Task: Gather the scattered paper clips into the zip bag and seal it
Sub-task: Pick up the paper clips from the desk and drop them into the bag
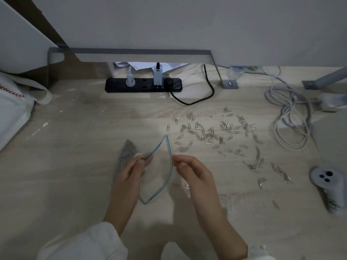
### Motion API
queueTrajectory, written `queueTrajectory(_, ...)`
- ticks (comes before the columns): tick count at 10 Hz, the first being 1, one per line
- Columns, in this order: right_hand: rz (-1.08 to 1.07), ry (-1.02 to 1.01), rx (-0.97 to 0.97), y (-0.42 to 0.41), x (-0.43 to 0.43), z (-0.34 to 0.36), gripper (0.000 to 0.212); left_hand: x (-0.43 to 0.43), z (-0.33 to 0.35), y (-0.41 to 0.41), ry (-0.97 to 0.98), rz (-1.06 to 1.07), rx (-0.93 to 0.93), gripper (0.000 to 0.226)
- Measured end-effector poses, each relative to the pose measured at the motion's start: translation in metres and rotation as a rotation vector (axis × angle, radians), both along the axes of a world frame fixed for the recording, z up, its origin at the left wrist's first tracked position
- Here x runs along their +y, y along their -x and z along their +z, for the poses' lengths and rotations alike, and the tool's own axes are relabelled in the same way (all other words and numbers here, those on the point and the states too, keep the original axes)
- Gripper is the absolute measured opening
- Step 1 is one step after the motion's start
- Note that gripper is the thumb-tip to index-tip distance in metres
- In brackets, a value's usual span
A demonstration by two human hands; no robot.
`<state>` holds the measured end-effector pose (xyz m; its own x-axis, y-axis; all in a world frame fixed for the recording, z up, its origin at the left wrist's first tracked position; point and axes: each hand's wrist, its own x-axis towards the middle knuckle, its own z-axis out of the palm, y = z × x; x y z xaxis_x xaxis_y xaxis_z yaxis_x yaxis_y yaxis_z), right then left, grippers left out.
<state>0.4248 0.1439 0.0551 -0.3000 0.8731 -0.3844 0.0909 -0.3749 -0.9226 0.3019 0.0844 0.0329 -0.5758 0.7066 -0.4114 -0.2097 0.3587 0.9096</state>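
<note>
A clear zip bag (161,177) with a blue zip strip lies in the middle of the wooden floor, its mouth pulled wide open. My left hand (129,173) pinches the left lip of the mouth. My right hand (191,169) pinches the right lip. A dense bunch of paper clips (124,154) sits inside the bag's far left end, partly behind my left hand. Many loose silver paper clips (216,134) lie scattered on the floor to the right of the bag, reaching as far as a small group (281,171) at the far right.
A black power strip (143,85) with plugs lies against the wall under a grey metal frame (142,55). Coiled grey cables (289,119) lie at the right. A white controller (326,188) rests at the right edge. A white cloth bag (16,102) is at the left.
</note>
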Motion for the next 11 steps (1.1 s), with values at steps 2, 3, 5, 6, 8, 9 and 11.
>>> queueTrajectory(2, -0.265, -0.182, -0.668, -0.114, 0.023, -0.072, 0.026, 0.005, -0.003, -0.010, 0.032, -0.059, 0.024, 0.015)
queueTrajectory(3, -0.307, -0.266, -0.951, -0.173, 0.022, -0.123, 0.028, 0.005, -0.006, -0.014, 0.050, -0.081, 0.041, 0.040)
queueTrajectory(5, 0.127, -0.296, -1.186, -0.172, 0.014, -0.141, 0.030, 0.009, -0.009, -0.022, 0.079, -0.114, 0.045, 0.022)
queueTrajectory(6, 0.071, -0.316, -1.020, -0.148, 0.025, -0.124, 0.079, 0.010, -0.008, -0.023, 0.062, -0.115, 0.043, 0.030)
queueTrajectory(8, 0.054, -0.185, -1.141, -0.187, 0.072, -0.124, 0.048, 0.001, -0.009, -0.015, 0.025, -0.092, 0.060, 0.021)
queueTrajectory(9, -0.163, -0.091, -1.136, -0.205, 0.093, -0.120, 0.050, -0.002, -0.007, -0.013, -0.007, -0.043, 0.022, 0.028)
queueTrajectory(11, 0.065, -0.237, -1.004, -0.170, 0.102, -0.133, 0.060, -0.008, -0.008, -0.014, -0.041, 0.030, -0.025, 0.027)
